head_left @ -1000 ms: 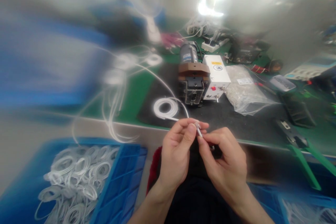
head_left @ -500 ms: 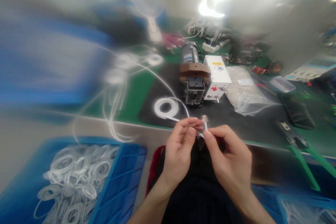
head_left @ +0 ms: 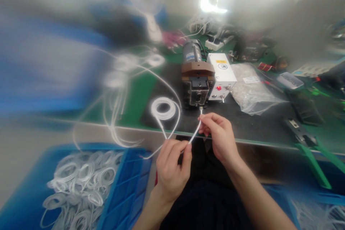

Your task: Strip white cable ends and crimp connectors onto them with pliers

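Observation:
A white cable [head_left: 195, 133] runs between my two hands. My right hand [head_left: 219, 134] pinches it just below the small clear connector [head_left: 201, 108] on its end, which points up at the front of the crimping machine [head_left: 198, 91]. Whether the connector touches the machine I cannot tell. Lower and to the left, my left hand [head_left: 172, 163] is closed round the same cable, and a loose end sticks out past its fingers. Beyond that hand, a coil of white cable [head_left: 163, 109] lies on the black mat [head_left: 145, 115].
A white control box [head_left: 221, 73] adjoins the machine, with a plastic bag of small parts [head_left: 249, 90] at its right. Green-handled pliers [head_left: 304, 147] lie at the bench's right edge. At lower left stands a blue crate [head_left: 126, 183] of coiled cables. More white cables hang over the bench edge.
My right hand has moved up and left, bringing the connector from open space to the machine's front. My left hand has dropped lower and closed on the cable. The coil has shifted slightly left.

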Motion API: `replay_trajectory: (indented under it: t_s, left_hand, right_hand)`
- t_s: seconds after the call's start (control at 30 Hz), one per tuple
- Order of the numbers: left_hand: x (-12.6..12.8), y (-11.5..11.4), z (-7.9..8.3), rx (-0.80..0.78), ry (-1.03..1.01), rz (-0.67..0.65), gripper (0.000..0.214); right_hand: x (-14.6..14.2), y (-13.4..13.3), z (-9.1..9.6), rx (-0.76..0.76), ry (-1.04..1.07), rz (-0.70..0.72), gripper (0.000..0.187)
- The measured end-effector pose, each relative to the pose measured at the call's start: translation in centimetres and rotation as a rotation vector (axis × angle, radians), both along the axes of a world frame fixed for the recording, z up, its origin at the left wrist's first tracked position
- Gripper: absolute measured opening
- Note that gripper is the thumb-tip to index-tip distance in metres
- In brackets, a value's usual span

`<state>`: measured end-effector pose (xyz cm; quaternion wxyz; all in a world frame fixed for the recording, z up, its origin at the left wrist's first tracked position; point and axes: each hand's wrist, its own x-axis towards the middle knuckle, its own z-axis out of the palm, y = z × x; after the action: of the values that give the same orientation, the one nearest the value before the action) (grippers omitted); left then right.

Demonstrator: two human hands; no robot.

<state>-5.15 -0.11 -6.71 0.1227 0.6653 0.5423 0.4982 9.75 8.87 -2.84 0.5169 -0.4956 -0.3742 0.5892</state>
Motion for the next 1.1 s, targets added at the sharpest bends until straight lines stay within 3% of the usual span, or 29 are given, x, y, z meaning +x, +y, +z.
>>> replay_trajectory:
  t_s: [0.43, 1.1]
  left_hand:
    - [0.7, 0.6, -0.4, 0.001, -0.011, 0.052, 0.011]
    - [0.8, 0.8, -0.6, -0.006, -0.006, 0.041, 0.017]
  right_hand:
    - [-0.7, 1.4, -1.5, -0.030, -0.050, 0.049, 0.020]
    - [-0.8, 2.3, -0.9, -0.062, -0.070, 0.045, 0.021]
